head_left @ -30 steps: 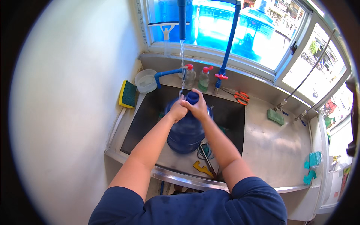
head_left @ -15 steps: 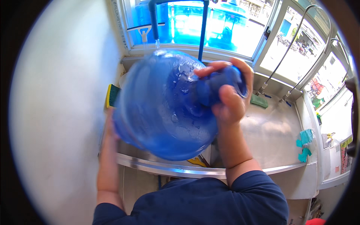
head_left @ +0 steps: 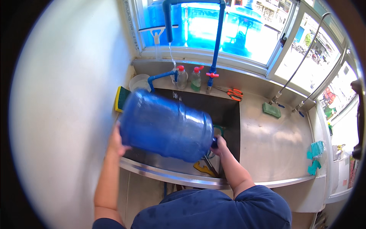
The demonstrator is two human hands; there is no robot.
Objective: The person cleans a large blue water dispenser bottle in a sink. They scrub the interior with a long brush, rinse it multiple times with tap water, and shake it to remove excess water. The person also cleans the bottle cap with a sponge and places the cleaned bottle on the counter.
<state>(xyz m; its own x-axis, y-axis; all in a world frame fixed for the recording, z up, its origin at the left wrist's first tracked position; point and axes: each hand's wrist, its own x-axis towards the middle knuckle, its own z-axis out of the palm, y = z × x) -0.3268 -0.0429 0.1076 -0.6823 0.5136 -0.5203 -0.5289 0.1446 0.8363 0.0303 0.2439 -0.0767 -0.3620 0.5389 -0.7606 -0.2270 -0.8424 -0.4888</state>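
Our right hand point(head_left: 219, 146) grips the bottle point(head_left: 166, 128) by its neck point(head_left: 214, 142); our left hand point(head_left: 117, 142) supports its base point(head_left: 127, 124), finger-curl unclear; wetness could cause slipping

Strong glare through the window point(head_left: 199, 35)

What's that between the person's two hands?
The blue jug, held sideways: left hand at its base, right hand at its neck, as the head view shows.

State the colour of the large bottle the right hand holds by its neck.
The large bottle is translucent blue, seen best in the head view.
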